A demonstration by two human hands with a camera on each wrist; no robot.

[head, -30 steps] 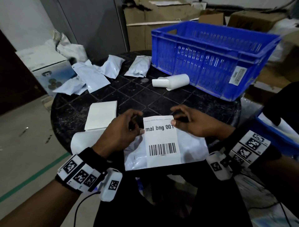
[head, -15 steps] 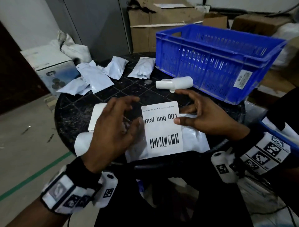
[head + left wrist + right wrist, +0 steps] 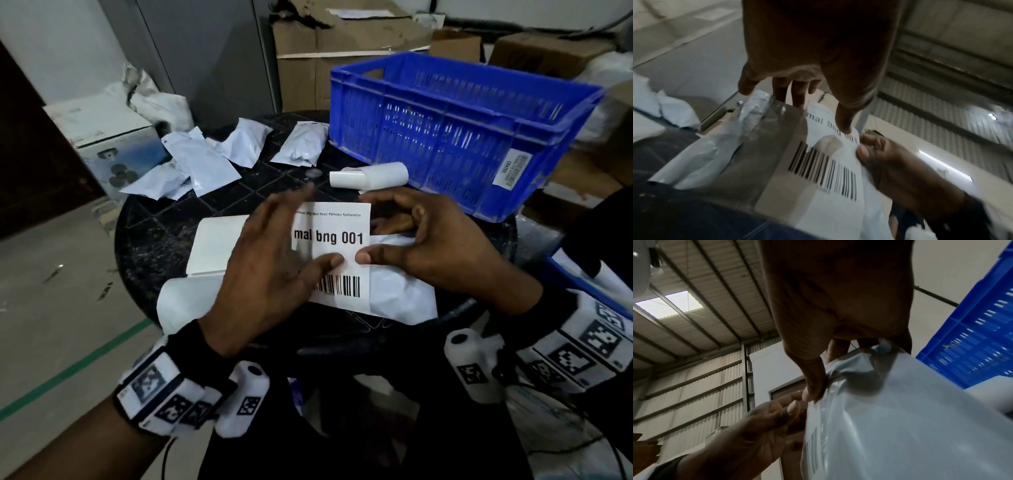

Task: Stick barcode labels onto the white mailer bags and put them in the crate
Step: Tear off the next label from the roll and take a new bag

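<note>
A white mailer bag point(image 3: 400, 294) lies at the near edge of the round black table point(image 3: 154, 233), with a barcode label point(image 3: 342, 240) reading "mal bng 001" on it. My left hand point(image 3: 274, 267) lies flat over the label's left part with straight fingers, its thumb point(image 3: 844, 120) pressing the label. My right hand point(image 3: 428, 253) grips the bag's right side, thumb point(image 3: 813, 382) on the label's edge and fingers curled behind the bag point(image 3: 900, 418). The blue crate point(image 3: 462, 137) stands at the back right.
A label roll point(image 3: 370, 174) lies in front of the crate. Several unlabelled mailer bags point(image 3: 298, 144) are spread over the table's far left. White backing sheets point(image 3: 215, 246) lie beside my left hand. Cardboard boxes point(image 3: 325, 51) stand behind the table.
My left hand rose from the bag's left edge and swept right onto the label. My right thumb slid down the label's right edge to meet the left thumb.
</note>
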